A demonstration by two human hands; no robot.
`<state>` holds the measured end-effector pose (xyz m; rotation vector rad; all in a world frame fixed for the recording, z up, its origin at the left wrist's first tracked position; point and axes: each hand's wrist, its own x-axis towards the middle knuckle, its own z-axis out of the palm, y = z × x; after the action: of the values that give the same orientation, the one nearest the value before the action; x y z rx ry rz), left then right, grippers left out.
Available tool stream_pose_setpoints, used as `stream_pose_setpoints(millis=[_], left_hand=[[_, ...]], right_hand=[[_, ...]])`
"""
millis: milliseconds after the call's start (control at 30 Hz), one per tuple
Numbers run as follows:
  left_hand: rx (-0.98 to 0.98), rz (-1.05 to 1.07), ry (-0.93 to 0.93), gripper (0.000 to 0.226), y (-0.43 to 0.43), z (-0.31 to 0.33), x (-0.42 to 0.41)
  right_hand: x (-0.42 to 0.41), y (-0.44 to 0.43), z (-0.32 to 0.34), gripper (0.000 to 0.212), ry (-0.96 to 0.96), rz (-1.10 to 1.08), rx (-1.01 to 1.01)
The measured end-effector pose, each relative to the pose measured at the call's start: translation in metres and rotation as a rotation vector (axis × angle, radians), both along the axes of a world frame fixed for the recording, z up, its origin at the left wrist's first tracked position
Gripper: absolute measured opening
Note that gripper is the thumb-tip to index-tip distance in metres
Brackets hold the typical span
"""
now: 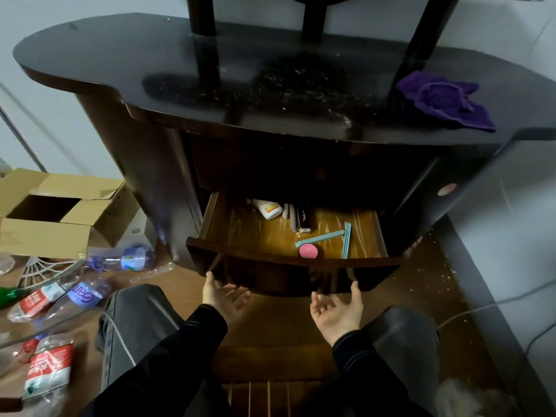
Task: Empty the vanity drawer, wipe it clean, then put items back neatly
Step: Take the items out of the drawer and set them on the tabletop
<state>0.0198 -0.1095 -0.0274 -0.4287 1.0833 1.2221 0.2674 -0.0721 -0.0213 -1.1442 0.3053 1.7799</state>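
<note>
Hovering just under the drawer (240, 233), my left hand (224, 296) and right hand (337, 308) hold nothing, fingers loosely apart. The pink puff (309, 250) lies above, nearer my right.

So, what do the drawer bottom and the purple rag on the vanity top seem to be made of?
The drawer bottom looks like orange-brown wood under a shiny clear film with wrinkled glare streaks. The purple rag looks like soft matte fabric, perhaps microfibre, in crumpled folds.

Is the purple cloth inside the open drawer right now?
No, the purple cloth lies on the vanity top, above the open drawer.
</note>
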Motion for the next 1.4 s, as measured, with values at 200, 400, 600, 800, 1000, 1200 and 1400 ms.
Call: stream_pose_setpoints(millis=[200, 400, 600, 800, 1000, 1200, 1400], left_hand=[[0.091, -0.229, 0.501, 0.037, -0.037, 0.048, 0.012], [0.816, -0.567, 2.039, 0.015, -0.036, 0.095, 0.005], [0.708, -0.926, 2.311, 0.035, -0.004, 0.084, -0.001], [0.77, -0.876, 2.359, 0.029, -0.012, 0.079, -0.003], [0.913, -0.954, 2.322, 0.027, -0.057, 0.08, -0.001], [0.957, -0.968, 2.284, 0.037, -0.096, 0.079, 0.006], [1.002, -0.94, 2.274, 0.033, -0.109, 0.071, 0.01]], right_hand=[[0.006, -0.033, 0.047, 0.029, -0.496, 0.202, 0.144], [0.015, -0.031, 0.094, 0.024, -1.607, 0.565, 1.088], [0.013, 0.009, 0.083, 0.038, -2.056, 1.108, 1.245], [0.016, 0.0, 0.078, 0.03, -1.982, 0.994, 1.323], [0.03, -0.048, 0.076, 0.024, -1.902, 1.019, 1.378], [0.04, -0.084, 0.074, 0.021, -1.82, 1.087, 1.348], [0.045, -0.098, 0.073, 0.023, -1.776, 1.123, 1.321]])
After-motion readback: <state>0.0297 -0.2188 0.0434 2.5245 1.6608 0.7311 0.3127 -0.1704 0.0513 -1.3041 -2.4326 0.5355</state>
